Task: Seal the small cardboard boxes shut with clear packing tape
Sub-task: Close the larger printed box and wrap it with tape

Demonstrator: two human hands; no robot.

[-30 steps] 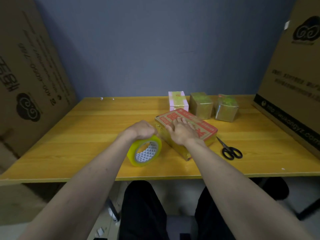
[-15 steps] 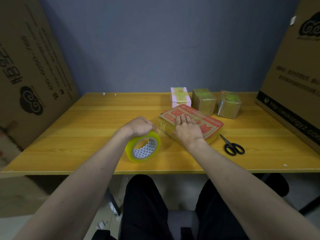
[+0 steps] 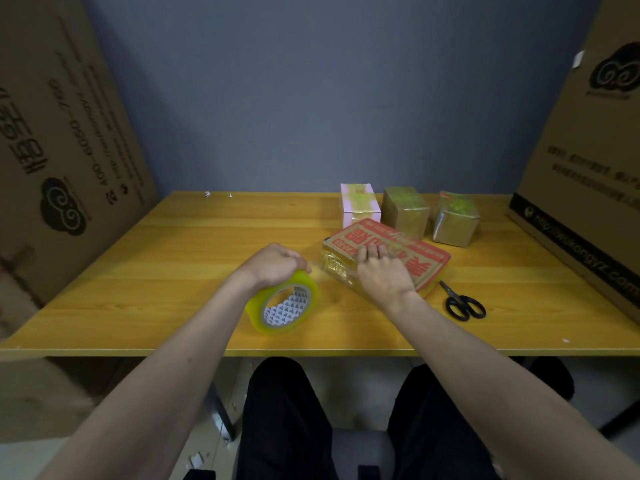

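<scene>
Left hand [image 3: 273, 265] curls over the top of the tape roll [image 3: 283, 306], gripping it upright on the table [image 3: 173, 271], at 9 o'clock of the red printed box [image 3: 388, 254]. A clear strip seems to run from roll to box end. Right hand [image 3: 382, 277] lies flat, fingers straight, pressing the box top. Best done: keep the strip taut, smooth toward 12 o'clock before cutting. Scissors [image 3: 462, 303] lie at 3 o'clock; three taped boxes [image 3: 405, 211] behind.

Bare table [image 3: 166, 271] left of tape roll [image 3: 284, 306]
</scene>
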